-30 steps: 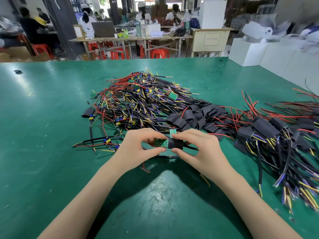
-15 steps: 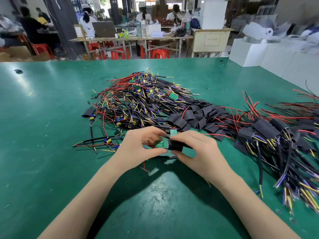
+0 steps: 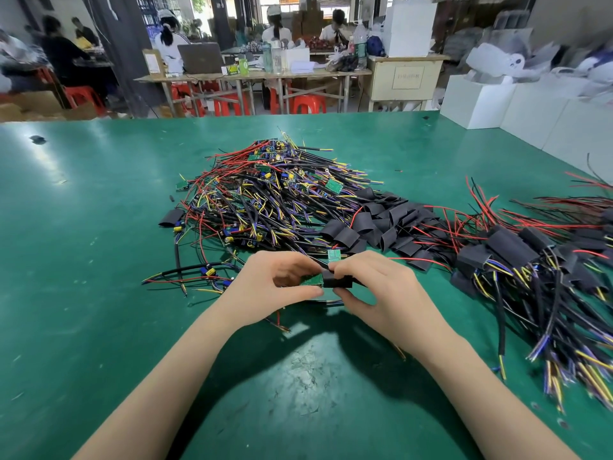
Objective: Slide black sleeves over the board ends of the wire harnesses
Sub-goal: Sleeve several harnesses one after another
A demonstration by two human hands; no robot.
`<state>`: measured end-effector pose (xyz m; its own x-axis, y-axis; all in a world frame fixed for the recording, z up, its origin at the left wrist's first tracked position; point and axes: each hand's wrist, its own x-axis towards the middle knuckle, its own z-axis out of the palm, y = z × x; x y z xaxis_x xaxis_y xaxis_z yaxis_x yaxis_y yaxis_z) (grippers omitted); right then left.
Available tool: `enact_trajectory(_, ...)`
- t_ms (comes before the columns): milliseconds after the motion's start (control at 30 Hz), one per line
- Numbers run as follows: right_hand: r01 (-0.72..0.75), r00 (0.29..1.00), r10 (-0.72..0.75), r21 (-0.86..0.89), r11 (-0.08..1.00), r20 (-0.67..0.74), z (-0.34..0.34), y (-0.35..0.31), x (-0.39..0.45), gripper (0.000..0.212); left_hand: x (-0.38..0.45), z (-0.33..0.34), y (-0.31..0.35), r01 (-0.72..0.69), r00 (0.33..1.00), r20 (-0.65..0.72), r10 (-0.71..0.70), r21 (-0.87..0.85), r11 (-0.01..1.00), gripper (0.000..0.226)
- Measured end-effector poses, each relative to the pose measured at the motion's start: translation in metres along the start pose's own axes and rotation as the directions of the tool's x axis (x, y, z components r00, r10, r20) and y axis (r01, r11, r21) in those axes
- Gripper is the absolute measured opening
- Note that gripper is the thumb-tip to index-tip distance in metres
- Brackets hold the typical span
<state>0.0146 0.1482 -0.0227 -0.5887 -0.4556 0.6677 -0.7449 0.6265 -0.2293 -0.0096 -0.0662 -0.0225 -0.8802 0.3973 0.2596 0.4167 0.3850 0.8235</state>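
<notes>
Roughly midway: left hand (image 3: pixel 275 287) pinches a board (image 3: pixel 313 279), right hand (image 3: pixel 374 287) pinches a sleeve (image 3: pixel 336 279) at its edge; sleeved batch (image 3: pixel 517 254) right, bare pile (image 3: pixel 265 197) remaining.

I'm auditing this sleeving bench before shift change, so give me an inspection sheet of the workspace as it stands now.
Surface: green table, scuffed near the front edge.
Job's things: green board partly inside a black sleeve; heap of unsleeved harnesses behind; loose sleeves in a pile; sleeved harnesses on the right.
Clutter: one stray sleeve left of the heap; a few single harnesses lie apart.
Grips: left hand pinches the board; right hand pinches the sleeve.
Cables: red, black, yellow and purple wires, tangled, some fanning toward the right edge.
Surroundings: white boxes at right; people at far tables; red stools.
</notes>
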Motion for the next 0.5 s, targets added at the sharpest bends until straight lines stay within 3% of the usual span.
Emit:
enact_trajectory(133,-0.114,0.993,0.115,0.102,0.988,-0.001,-0.0026,-0.002,-0.0015,0.023,0.0,0.0007,0.0014,-0.012,1.0,-0.025,0.012,0.001,1.0,0.024)
enact_trajectory(400,-0.256,0.966,0.257,0.19,0.948,0.019,-0.004,-0.0044,-0.0006,0.024,-0.0034,0.0062,0.0078,-0.147,0.974,-0.141,0.178,0.205,0.968,0.03)
enact_trajectory(500,-0.314,0.947,0.321,0.237,0.919,0.011,-0.0025,-0.0042,-0.0001,0.023,-0.0032,0.0058,0.0082,-0.171,0.969,-0.142,0.202,0.205,0.964,0.031)
